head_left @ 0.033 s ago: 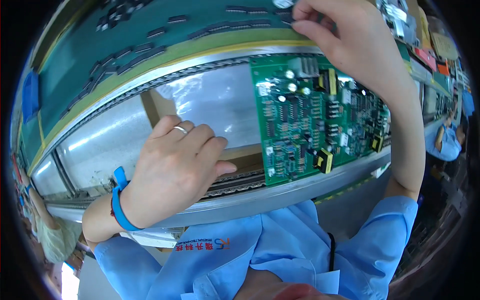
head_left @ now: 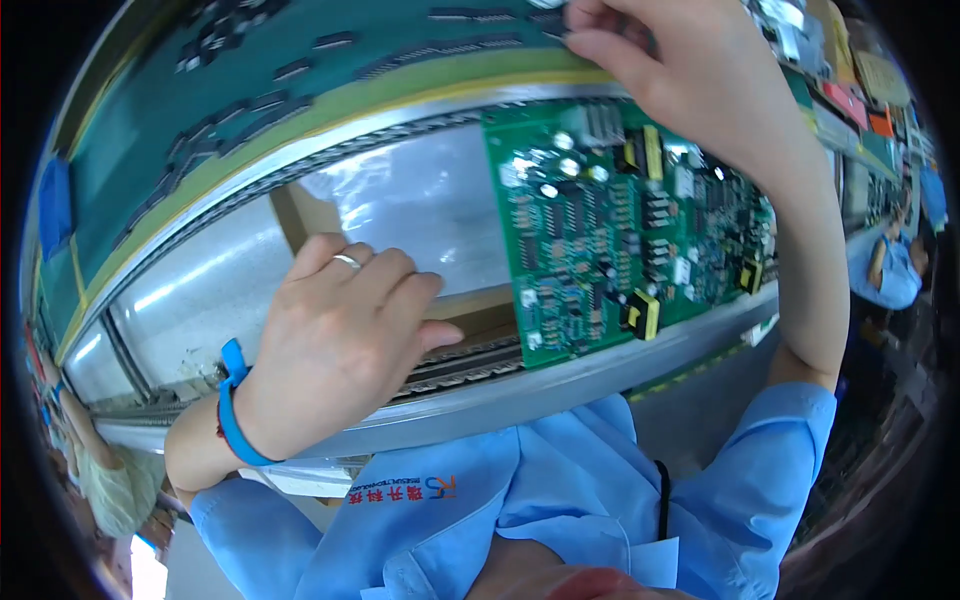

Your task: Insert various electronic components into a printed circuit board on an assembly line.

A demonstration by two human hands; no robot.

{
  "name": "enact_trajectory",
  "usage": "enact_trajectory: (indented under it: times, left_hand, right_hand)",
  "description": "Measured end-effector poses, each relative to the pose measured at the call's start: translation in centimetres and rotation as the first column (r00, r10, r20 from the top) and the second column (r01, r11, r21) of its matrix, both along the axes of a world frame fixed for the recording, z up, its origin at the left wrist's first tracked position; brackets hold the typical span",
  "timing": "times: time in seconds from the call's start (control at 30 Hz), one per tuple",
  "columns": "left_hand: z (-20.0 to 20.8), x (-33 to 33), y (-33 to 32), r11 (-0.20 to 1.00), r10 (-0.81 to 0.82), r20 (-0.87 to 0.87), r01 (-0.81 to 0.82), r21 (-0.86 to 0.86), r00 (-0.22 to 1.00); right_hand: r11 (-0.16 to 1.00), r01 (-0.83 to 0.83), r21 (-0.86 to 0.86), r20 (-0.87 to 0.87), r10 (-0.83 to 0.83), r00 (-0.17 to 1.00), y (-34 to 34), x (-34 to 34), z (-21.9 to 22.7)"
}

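My right hand (head_left: 680, 60) reaches over the green mat at the top, thumb and fingers bent together beside black multi-pin chips (head_left: 547, 18). What lies between those fingertips, if anything, is too hidden to tell. My left hand (head_left: 345, 320), with a ring and a blue wrist strap (head_left: 232, 415), is curled palm down above the metal rails. Its palm side is out of sight, so any held thing is hidden. Between the rails, right of my left hand and below my right, stands a green circuit board (head_left: 575, 240) crowded with parts, its right edge partly behind my right forearm.
Rows of black chips (head_left: 440, 48) lie on the green mat (head_left: 120, 130), with a blue tray (head_left: 56, 205) at its left. Metal rails (head_left: 590, 355) run across the front. Clear sheeting and a cardboard box (head_left: 300, 220) show between them. Other people (head_left: 890, 270) are at both sides.
The board, mat and chips sit slightly further left in the picture. Both hands have shifted slightly left too, keeping about the same poses.
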State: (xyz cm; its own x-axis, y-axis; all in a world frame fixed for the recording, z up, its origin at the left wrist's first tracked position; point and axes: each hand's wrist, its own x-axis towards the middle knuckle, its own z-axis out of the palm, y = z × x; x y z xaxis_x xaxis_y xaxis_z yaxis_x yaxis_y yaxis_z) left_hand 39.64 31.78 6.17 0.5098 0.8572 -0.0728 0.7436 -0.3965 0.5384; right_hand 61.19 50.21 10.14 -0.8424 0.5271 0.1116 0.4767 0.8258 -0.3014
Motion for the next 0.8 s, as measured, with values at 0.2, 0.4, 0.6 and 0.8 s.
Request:
enact_trajectory:
  times: [0.2,0.4,0.6,0.8]
  left_hand:
    - [-0.3,0.7,-0.2,0.999,-0.032,-0.002,0.032,0.028,0.999]
    - [-0.9,-0.8,-0.5,0.996,0.014,-0.068,-0.019,-0.086,0.998]
    - [-1.3,-1.6,-1.2,0.991,0.01,-0.089,-0.021,-0.128,0.996]
    - [-2.1,-1.5,-0.9,0.99,-0.005,-0.104,-0.01,-0.144,0.995]
  right_hand:
    - [0.987,0.159,0.024,-0.071,-0.157,0.985,-1.5,2.0,1.3]
    - [0.724,0.688,-0.047,-0.049,-0.69,0.722,-11.4,10.3,1.5]
    - [0.476,0.869,-0.139,0.027,-0.875,0.483,-16.7,12.8,-1.2]
    - [0.484,0.87,-0.096,0.082,-0.867,0.492,-16.6,12.9,-1.9]
